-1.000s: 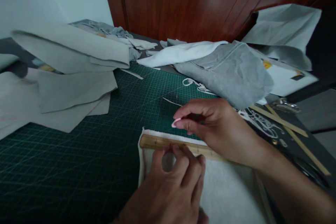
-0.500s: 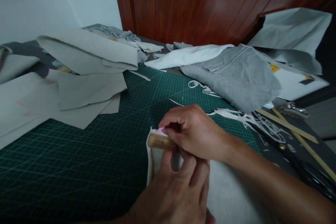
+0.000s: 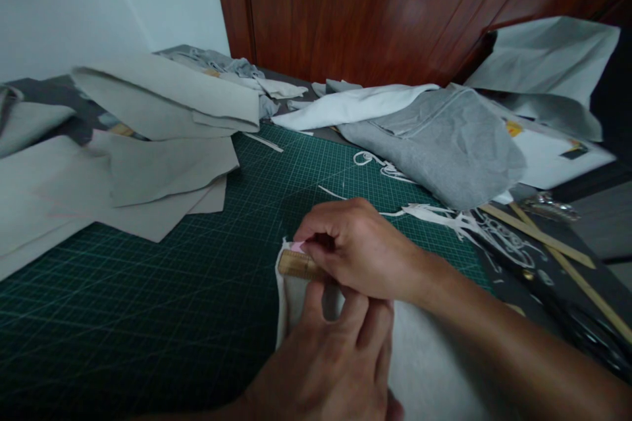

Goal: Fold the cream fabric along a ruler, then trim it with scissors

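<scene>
A pale piece of fabric (image 3: 419, 355) lies near me on a green cutting mat (image 3: 162, 316), its left edge slightly raised. Across its far end rests a short wooden ruler (image 3: 299, 264), the right part hidden by my hands. My left hand (image 3: 328, 348) bears down with fingers apart, the tips against the ruler's near edge and the fabric. In my right hand (image 3: 358, 247), thumb and forefinger pinch a pink piece of tailor's chalk (image 3: 298, 247) just beyond the ruler's far edge. Most of the chalk is covered by the fingers.
Pale fabric pieces (image 3: 162, 171) are stacked at the left. Grey fabric (image 3: 439, 145) and a white cloth (image 3: 355, 105) lie at the back. On the right are thin white offcuts (image 3: 459, 220), wooden strips (image 3: 543, 237) and black-handled scissors (image 3: 587, 332).
My right hand has slid slightly left along the ruler's far edge with the chalk. My left hand, the ruler and the fabric stay almost where they were.
</scene>
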Demonstrator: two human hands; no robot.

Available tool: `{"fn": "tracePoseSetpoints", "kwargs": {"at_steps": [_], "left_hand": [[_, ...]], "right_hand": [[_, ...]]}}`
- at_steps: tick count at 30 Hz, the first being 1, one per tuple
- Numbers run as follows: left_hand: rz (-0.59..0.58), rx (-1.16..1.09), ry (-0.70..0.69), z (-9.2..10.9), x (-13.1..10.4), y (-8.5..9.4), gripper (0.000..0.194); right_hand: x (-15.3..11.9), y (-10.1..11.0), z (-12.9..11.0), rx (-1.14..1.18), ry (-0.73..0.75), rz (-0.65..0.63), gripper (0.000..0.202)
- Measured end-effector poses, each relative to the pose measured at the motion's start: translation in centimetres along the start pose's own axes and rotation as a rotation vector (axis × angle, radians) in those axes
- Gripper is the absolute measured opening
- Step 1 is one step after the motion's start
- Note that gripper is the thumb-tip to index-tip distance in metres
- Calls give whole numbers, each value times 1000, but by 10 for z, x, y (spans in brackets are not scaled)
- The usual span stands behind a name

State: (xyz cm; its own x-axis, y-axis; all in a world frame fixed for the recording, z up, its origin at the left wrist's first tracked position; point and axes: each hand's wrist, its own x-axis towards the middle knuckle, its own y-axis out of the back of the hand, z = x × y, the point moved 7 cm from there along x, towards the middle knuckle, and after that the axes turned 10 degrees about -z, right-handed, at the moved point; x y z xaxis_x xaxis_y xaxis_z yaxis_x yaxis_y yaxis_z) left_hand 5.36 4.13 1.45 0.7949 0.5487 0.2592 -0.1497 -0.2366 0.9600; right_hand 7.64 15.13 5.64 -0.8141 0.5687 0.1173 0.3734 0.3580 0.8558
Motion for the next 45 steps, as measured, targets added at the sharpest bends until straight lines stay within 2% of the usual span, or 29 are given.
{"fn": "tracePoseSetpoints", "kwargs": {"at_steps": [10, 18, 30, 35, 38, 45], "left_hand": [[2, -28, 6, -2, 1, 1, 48], [-18, -39, -1, -1, 2, 1, 46], [-41, 9, 10, 0, 2, 4, 48], [-35, 14, 32, 0, 2, 6, 48], [-23, 22, 1, 1, 2, 6, 51], [-25, 25, 25, 0, 2, 5, 56]], "right_hand": [[4, 0, -3, -44, -9, -50, 20], [7, -3, -7, -33, 11, -152, 21], [-1, 1, -6, -38, 3, -170, 25], [6, 0, -6, -90, 2, -158, 22], [10, -1, -8, -116, 22, -144, 20], [14, -3, -5, -80, 0, -138, 20]]}}
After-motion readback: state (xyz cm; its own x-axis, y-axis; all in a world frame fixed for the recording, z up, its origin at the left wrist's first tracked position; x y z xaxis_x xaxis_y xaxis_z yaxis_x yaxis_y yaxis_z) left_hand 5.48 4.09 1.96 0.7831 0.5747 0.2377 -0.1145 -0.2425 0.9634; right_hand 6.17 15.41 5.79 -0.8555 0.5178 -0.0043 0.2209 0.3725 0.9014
